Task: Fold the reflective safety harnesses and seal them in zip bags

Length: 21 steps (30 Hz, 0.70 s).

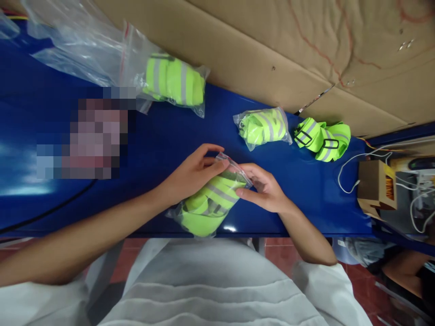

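Note:
A clear zip bag [249, 181] with a red-lined seal lies tilted near the table's front edge. Folded neon-yellow reflective straps [207, 217] with grey stripes fill it. My left hand [200, 172] pinches the bag's top edge at its upper left corner, thumb across the seal. At the other end of the seal, my right hand [265, 188] grips the bag between thumb and fingers. Part of the right fingers is hidden behind the plastic.
Behind my hands lie another bagged strap bundle [263, 127], loose straps with black buckles [331, 140] and a larger filled bag [175, 81]. Clear plastic bags [81, 45] lie back left. A small cardboard box [375, 185] and white cables stand right. Cardboard [258, 50] backs the blue table [163, 131].

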Each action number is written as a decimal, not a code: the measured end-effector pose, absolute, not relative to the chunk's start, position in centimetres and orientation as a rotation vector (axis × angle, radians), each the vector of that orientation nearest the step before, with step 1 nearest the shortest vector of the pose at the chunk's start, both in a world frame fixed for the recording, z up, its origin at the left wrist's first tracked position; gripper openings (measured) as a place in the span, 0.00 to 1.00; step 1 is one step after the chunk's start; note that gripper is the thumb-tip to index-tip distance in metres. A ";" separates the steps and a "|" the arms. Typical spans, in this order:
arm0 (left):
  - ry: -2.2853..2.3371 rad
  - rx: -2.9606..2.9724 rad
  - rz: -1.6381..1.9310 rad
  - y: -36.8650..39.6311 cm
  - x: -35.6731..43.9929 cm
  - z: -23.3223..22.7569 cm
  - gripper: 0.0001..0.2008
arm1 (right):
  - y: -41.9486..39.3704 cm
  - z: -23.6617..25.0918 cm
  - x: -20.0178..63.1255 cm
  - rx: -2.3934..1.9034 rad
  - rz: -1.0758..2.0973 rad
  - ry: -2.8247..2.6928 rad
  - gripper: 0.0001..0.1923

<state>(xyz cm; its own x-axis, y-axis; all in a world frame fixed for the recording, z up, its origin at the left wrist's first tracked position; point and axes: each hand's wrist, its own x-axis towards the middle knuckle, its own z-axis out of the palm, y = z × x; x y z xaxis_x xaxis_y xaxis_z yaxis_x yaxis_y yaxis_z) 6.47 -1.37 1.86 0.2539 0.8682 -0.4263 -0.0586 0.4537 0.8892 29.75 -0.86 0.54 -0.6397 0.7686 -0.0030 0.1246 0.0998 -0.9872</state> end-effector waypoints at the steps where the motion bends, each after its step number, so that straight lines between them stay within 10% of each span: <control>1: 1.133 0.883 0.753 -1.4 6.3 1.9 0.27 | -0.8 0.6 29.8 -0.866 1.543 -1.867 0.26; 10: 1.165 0.831 0.883 -1.7 5.7 2.1 0.21 | -0.2 1.6 30.8 -1.098 1.256 -1.908 0.19; 21: 1.093 0.726 0.957 -1.6 5.0 1.5 0.21 | -0.1 1.9 31.1 -1.156 1.759 -1.660 0.14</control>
<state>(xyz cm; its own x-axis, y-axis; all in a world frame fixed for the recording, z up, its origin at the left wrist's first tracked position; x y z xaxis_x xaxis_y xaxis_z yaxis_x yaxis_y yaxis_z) 4.97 -1.57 1.55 0.1568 0.9054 -0.3945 -0.2718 0.4236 0.8641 31.10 -0.14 1.93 -0.5429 0.7982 -0.2610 0.2147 -0.1686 -0.9620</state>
